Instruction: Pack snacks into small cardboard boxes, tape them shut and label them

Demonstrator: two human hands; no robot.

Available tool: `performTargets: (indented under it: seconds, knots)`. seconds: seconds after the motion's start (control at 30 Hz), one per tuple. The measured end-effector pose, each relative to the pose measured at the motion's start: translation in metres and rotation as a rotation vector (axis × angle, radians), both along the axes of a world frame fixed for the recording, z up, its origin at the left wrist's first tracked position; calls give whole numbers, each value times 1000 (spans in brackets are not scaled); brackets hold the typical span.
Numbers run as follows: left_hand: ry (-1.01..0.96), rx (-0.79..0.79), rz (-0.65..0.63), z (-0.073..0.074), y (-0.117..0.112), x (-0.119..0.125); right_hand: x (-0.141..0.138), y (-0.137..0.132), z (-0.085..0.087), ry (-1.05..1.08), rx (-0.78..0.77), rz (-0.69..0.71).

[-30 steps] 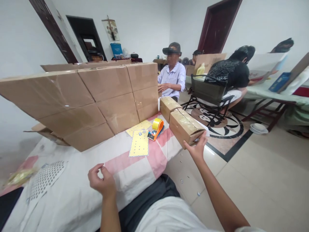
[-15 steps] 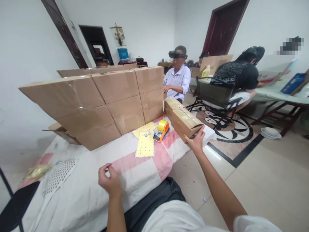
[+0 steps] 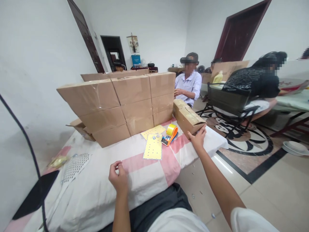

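Note:
My right hand [image 3: 198,139] reaches out and grips the near end of a long brown cardboard box [image 3: 188,116] that lies on the cloth-covered table [image 3: 101,190] near its right edge. My left hand [image 3: 118,178] hovers over the cloth close to me, its fingers curled in a loose pinch with nothing visible in them. Between my hands lie a yellow sheet with dots [image 3: 153,147] and a tape dispenser with a yellow roll [image 3: 170,134].
A wall of stacked taped cardboard boxes [image 3: 120,104] stands across the back of the table. A white perforated sheet [image 3: 74,163] lies at the left. Other people sit beyond, one facing me [image 3: 189,84], one on a chair [image 3: 229,103] to the right. A white bowl [image 3: 295,147] sits on the floor.
My right hand has slid the long box inward onto the table. My view has turned left, shifting everything to the right. My left hand has kept its pinch.

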State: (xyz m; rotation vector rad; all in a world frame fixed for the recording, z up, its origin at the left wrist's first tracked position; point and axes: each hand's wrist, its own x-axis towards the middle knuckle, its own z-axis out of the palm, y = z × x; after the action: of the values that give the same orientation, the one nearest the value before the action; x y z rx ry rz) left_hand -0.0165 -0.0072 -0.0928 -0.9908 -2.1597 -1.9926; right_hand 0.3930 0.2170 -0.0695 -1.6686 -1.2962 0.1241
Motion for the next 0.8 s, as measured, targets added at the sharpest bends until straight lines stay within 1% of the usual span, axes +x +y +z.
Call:
performTargets:
  seconds: [0.1, 0.17, 0.4, 0.5, 0.6, 0.7, 0.8]
  knots:
    - [-12, -11, -5, 0, 1, 0, -2, 12, -1, -4, -18, 17]
    - [-12, -15, -6, 0, 2, -1, -2, 15, -4, -21, -45, 24]
    - [20, -21, -29, -2, 3, -2, 1, 6, -21, -192, -146, 58]
    - [28, -23, -40, -4, 2, -1, 0, 7, -22, -198, -174, 42]
    - [27, -27, -39, -2, 3, -3, 1, 12, -20, -196, -194, 48]
    - [10, -27, -6, 4, 4, -11, 4, 16, -18, -171, -202, 67]
    - [-16, -9, 32, 11, -3, -33, 7, 11, -19, -160, -201, 99]
